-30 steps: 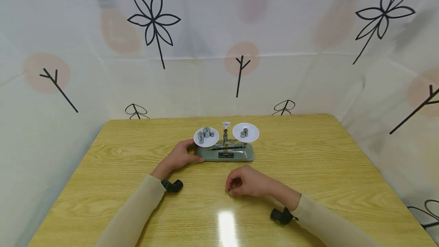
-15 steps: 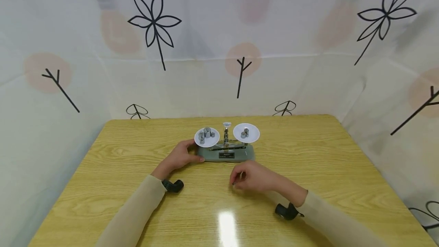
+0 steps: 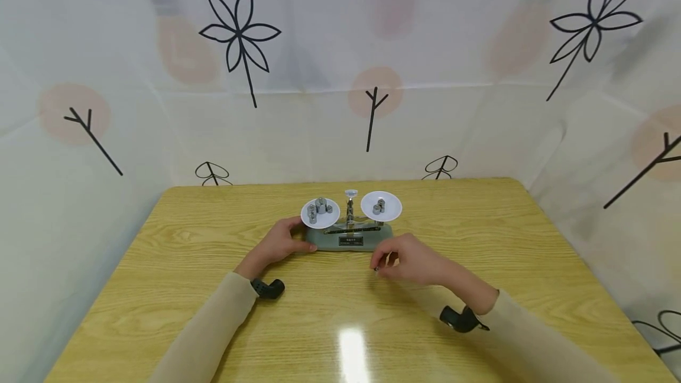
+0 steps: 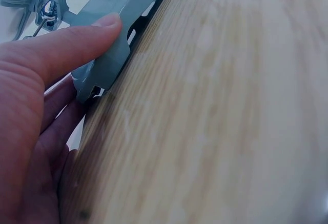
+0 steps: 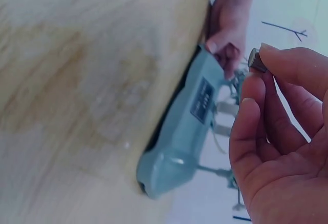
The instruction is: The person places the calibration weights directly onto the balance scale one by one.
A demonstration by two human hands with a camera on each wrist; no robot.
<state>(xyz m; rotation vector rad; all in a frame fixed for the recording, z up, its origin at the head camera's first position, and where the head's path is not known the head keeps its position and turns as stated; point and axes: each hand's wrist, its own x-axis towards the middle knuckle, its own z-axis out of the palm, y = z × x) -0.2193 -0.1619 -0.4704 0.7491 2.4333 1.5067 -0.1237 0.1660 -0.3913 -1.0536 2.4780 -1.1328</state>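
A pan balance (image 3: 326, 242) with a grey-green base stands toward the far side of the table. My left hand (image 3: 280, 242) grips the left end of its base, thumb on the front face and fingers behind, as the left wrist view shows. Between thumb and fingertips of my right hand (image 3: 414, 260) I pinch a small metal weight (image 5: 256, 60), just in front of the base's right end. Several metal weights (image 3: 321, 206) stand on the white left pan (image 3: 334, 220). On the right pan (image 3: 393, 208), which sits slightly higher, are a few more weights (image 3: 377, 209).
The wooden table (image 3: 213, 217) ends at a white cloth backdrop (image 3: 308, 135) printed with flowers and twigs. A black wrist camera (image 3: 460, 319) sits at my right cuff, and another wrist camera (image 3: 268, 289) at my left.
My right hand has moved right and away from me, toward the base's right end, carrying the small weight. My left hand has stayed on the balance.
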